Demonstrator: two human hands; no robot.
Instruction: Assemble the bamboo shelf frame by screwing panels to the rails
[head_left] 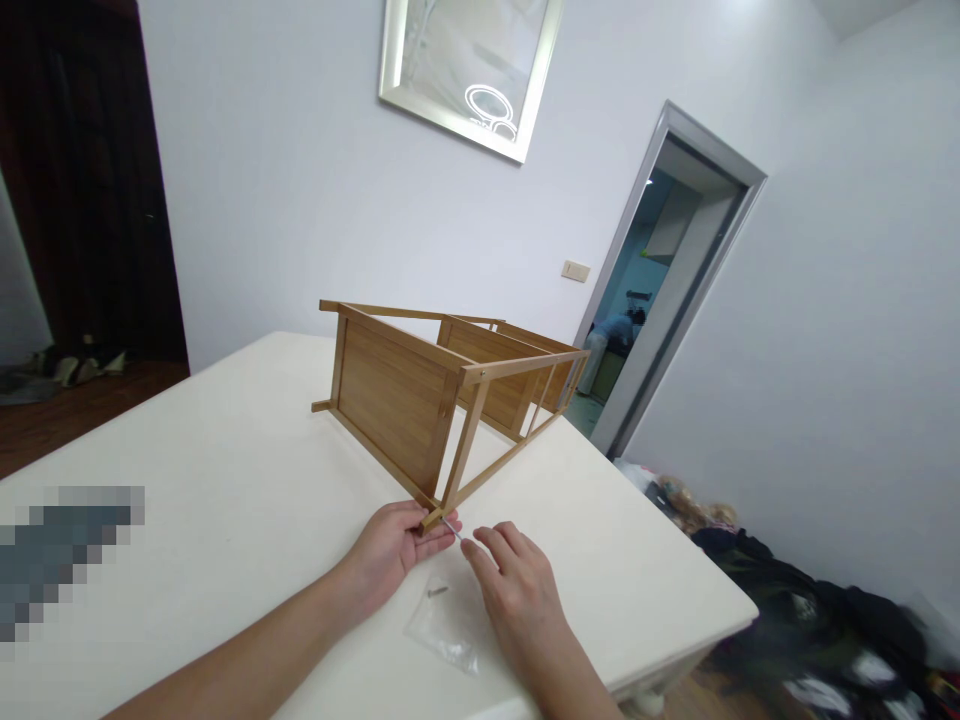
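A wooden shelf rack [394,395] lies on its side on the white table [225,480], with its slatted tiers standing upright. My left hand [386,550] cups the end of its nearest leg, fingers underneath and thumb against the wood. Thumb and fingers of my right hand [517,585] pinch the outer end of a thin metal hex key [453,529]. The key's other end meets the leg near the corner joint; its tip is hidden there. Between my forearms lies a clear plastic bag [450,635], with a small screw [437,592] at its upper edge.
A pixelated dark patch [67,550] covers something on the table's left. Dark clothes and bags [810,610] are piled on the floor beyond the table's right edge. A framed picture [465,70] hangs above; a person [611,335] bends beyond the doorway.
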